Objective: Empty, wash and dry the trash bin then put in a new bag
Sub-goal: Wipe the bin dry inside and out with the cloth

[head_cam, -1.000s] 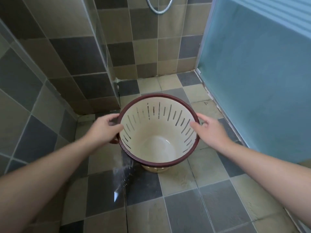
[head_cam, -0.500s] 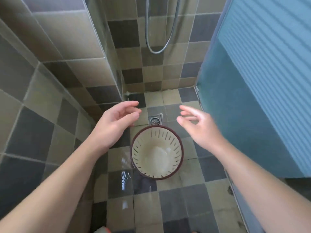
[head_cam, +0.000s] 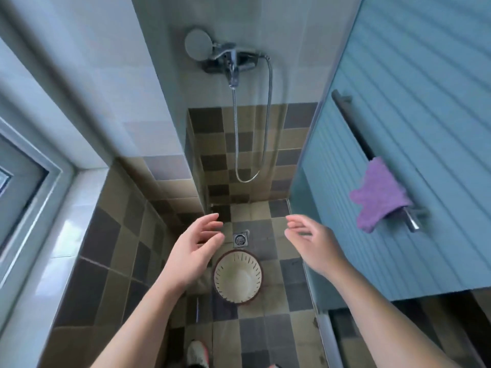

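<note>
Below, the slotted trash bin stands upright, bagless; both hands' fingers loosely spread.

The floor is laid in square tiles that alternate between tan and dark grey, and some near patches shine as if wet. A trash bin stands upright on it near the middle, cream inside with slits round its wall and a dark red rim, nothing in it. Just beyond the bin, on the far side, a small square metal drain is set into the tiles. A shoe rests on the floor at the near edge.
</note>
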